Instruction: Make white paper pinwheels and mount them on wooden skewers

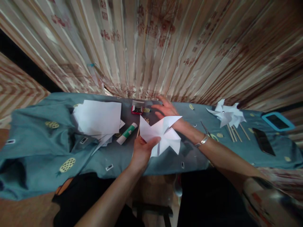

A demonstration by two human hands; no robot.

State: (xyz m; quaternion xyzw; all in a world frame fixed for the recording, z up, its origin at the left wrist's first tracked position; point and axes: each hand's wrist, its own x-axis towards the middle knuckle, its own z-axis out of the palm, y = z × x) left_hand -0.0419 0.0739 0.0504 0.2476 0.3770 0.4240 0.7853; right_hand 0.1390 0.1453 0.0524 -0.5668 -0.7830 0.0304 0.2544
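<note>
My left hand (143, 149) grips a white paper pinwheel (169, 137), its thumb pressed on the folded middle. Behind the pinwheel, my right hand (167, 109) reaches over the cloth with its fingers apart and nothing in it. Just beyond those fingers lies a small red and black box (137, 109) with a clear lid. Several thin wooden sticks (147, 120) show partly behind the pinwheel. A green and white glue stick (127, 133) rests to the left of my left hand.
A stack of white paper (100, 116) lies on the left of the blue-grey cloth (113, 170). To the right are scissors (209, 131), finished pinwheels on sticks (228, 115), a dark phone (263, 142) and a blue-framed device (278, 121). A curtain (151, 47) hangs along the back edge.
</note>
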